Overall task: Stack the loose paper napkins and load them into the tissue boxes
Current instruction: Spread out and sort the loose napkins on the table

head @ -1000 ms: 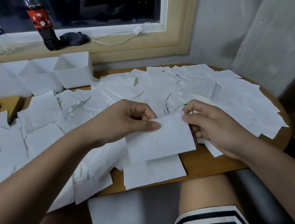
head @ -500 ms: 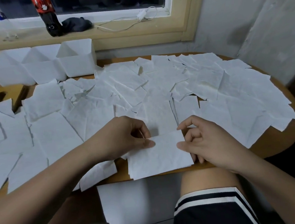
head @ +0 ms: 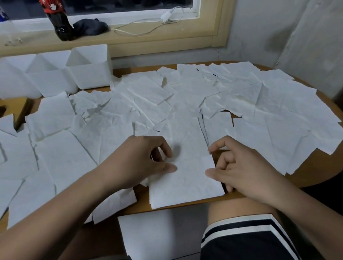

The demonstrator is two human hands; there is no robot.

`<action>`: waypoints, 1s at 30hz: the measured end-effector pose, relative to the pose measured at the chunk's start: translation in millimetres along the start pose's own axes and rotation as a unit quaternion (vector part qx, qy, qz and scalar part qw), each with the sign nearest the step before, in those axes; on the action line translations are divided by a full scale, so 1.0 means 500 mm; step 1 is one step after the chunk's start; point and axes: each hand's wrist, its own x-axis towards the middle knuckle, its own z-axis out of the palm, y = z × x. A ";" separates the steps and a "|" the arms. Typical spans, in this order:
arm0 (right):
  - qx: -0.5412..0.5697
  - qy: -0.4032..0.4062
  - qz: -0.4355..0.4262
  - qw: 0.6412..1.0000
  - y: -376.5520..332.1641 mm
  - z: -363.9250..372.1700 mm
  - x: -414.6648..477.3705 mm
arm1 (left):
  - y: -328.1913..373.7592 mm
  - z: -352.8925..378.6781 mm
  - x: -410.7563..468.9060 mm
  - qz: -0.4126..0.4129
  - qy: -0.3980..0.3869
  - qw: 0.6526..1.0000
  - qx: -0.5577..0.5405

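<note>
the small stack of napkins (head: 187, 184) is lying at the near edge of the bench (head: 317, 171) between the left hand (head: 146, 162), loosely curled and gripping nothing with its thumb resting on the stack, and the right hand (head: 241, 169), likewise half open, thumb and forefinger tips touching the right edge. the sheets are looking thin, limp and slippery on each other, so pinching the whole pile at two opposite edges is seeming wisest. three white tissue boxes (head: 90, 74) are standing open at the far left, showing nothing inside from here, while loose napkins (head: 246, 95) are covering the bench.
</note>
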 end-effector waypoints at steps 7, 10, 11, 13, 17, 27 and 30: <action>-0.021 0.008 -0.006 1.000 0.007 0.008 0.003 | -0.003 0.005 -0.001 -0.004 -0.019 0.999 0.031; -0.057 0.071 -0.020 0.996 0.012 0.001 0.021 | 0.007 -0.003 0.013 0.027 0.014 0.998 0.050; -0.075 0.085 -0.021 0.993 0.012 -0.001 0.030 | 0.009 -0.006 0.026 0.035 0.025 0.997 0.060; -0.111 0.098 -0.013 0.989 0.010 -0.005 0.048 | 0.009 -0.008 0.059 0.045 0.051 0.995 0.077; -0.145 0.083 0.016 0.986 -0.004 -0.004 0.077 | 0.010 -0.005 0.131 0.087 0.093 0.986 0.104; -0.119 0.021 0.044 0.992 -0.019 0.003 0.099 | 0.075 0.008 0.223 0.195 -0.046 0.949 0.242; -0.096 0.027 0.025 0.995 -0.020 0.007 0.094 | 0.086 0.001 0.228 0.213 -0.048 0.943 0.251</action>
